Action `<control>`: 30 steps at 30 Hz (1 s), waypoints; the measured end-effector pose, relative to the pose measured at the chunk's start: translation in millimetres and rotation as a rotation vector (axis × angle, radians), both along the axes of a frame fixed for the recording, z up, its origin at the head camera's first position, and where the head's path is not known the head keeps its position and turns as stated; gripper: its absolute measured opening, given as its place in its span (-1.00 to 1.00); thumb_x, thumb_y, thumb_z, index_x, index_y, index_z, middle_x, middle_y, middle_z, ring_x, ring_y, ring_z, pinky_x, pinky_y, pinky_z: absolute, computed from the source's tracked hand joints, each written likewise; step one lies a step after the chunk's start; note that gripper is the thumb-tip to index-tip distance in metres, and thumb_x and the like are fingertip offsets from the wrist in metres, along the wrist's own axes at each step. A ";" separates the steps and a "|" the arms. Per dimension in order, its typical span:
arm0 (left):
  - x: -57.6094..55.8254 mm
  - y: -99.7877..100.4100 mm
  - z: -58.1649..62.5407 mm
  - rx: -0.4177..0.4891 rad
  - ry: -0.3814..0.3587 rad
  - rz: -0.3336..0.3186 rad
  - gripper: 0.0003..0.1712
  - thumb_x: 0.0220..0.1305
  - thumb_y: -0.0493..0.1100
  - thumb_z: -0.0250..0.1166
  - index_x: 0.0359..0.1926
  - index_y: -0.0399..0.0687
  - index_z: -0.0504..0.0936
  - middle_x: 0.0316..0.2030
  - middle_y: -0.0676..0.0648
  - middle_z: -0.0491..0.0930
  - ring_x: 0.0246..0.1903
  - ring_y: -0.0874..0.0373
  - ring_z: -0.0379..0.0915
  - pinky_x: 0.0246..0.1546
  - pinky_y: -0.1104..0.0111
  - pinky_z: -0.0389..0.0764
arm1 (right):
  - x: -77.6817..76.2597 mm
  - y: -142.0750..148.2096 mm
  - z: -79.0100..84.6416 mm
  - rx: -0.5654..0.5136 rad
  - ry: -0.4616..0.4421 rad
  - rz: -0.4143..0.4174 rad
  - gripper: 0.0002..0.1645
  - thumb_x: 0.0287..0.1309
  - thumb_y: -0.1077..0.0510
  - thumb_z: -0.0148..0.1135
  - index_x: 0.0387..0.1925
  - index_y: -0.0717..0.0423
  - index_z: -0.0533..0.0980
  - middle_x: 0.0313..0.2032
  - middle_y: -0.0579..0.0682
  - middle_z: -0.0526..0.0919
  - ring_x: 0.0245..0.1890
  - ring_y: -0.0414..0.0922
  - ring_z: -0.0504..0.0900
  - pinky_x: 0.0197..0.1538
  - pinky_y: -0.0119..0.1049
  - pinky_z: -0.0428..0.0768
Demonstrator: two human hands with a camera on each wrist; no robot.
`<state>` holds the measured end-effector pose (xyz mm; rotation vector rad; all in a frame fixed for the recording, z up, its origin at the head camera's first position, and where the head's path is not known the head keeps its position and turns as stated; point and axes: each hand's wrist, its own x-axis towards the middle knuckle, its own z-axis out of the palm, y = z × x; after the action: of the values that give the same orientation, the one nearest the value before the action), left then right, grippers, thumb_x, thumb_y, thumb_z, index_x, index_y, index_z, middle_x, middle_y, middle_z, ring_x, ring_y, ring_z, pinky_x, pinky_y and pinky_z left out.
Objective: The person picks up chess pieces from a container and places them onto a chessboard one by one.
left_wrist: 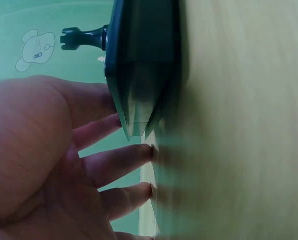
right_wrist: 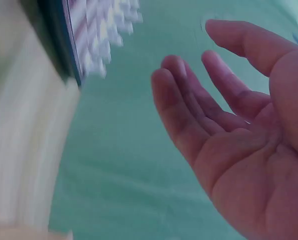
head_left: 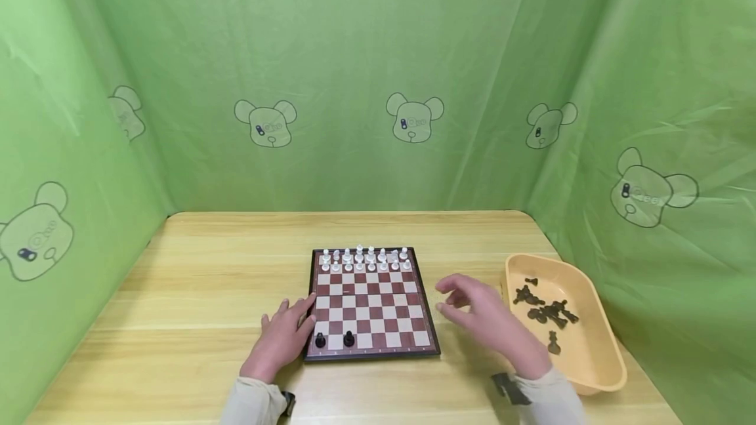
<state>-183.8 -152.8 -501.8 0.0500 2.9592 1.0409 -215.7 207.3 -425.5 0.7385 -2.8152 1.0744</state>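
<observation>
A chessboard (head_left: 372,307) in dark red and white lies on the table. Two rows of white chess pieces (head_left: 359,258) stand along its far side. On its near row stand a black rook (left_wrist: 84,38) at the left corner and another black chess piece (head_left: 349,338) two squares to the right. My left hand (head_left: 286,336) rests at the board's left edge, thumb and forefinger touching it, other fingertips on the table. To the right of the board hovers my right hand (head_left: 478,310), fingers loosely bent with nothing between them, its palm bare in the right wrist view.
An orange plastic tray (head_left: 590,359) sits at the table's right side, close by my right forearm. Several black chess pieces (head_left: 553,312) lie loose in it. Green sheeting (head_left: 348,31) with bear-head drawings walls the wooden table (head_left: 224,267) at the back and both sides.
</observation>
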 end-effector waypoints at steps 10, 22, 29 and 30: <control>-0.1 1.9 -2.9 0.011 -0.014 0.008 -0.43 0.56 -0.08 0.13 0.51 -0.03 0.39 0.42 -0.33 0.38 0.49 -0.45 0.03 0.36 -0.52 -0.22 | 3.6 63.6 19.1 0.147 -0.013 -0.184 -0.56 0.32 0.03 0.41 0.06 0.24 0.58 -0.03 0.10 0.72 -0.20 -0.10 0.71 -0.19 -0.21 0.71; -0.3 1.2 -3.8 0.011 -0.011 0.009 -0.43 0.55 -0.08 0.13 0.51 -0.02 0.40 0.42 -0.33 0.38 0.49 -0.45 0.03 0.36 -0.52 -0.21 | 8.2 112.9 11.7 0.341 -0.134 -0.201 -0.40 0.36 0.09 0.33 0.17 0.52 0.43 0.04 0.53 0.59 0.03 0.45 0.61 0.05 0.30 0.61; 0.0 0.6 -3.0 0.012 -0.008 0.009 -0.43 0.55 -0.08 0.14 0.51 -0.03 0.40 0.42 -0.33 0.38 0.49 -0.45 0.04 0.35 -0.53 -0.21 | 12.5 124.1 3.8 0.417 -0.189 -0.185 -0.34 0.24 0.17 0.40 0.19 0.54 0.39 0.00 0.54 0.60 0.04 0.52 0.56 0.09 0.37 0.55; 0.0 0.5 -2.8 0.012 -0.007 0.010 -0.43 0.55 -0.08 0.14 0.51 -0.03 0.40 0.42 -0.32 0.38 0.49 -0.45 0.04 0.35 -0.53 -0.21 | 12.9 124.6 3.2 0.421 -0.200 -0.184 -0.33 0.21 0.17 0.41 0.19 0.52 0.40 0.00 0.54 0.60 0.01 0.50 0.58 0.07 0.36 0.55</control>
<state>-183.8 -152.3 -504.6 0.0321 2.9502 1.0572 -202.8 331.9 -422.3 0.3925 -3.2484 0.5602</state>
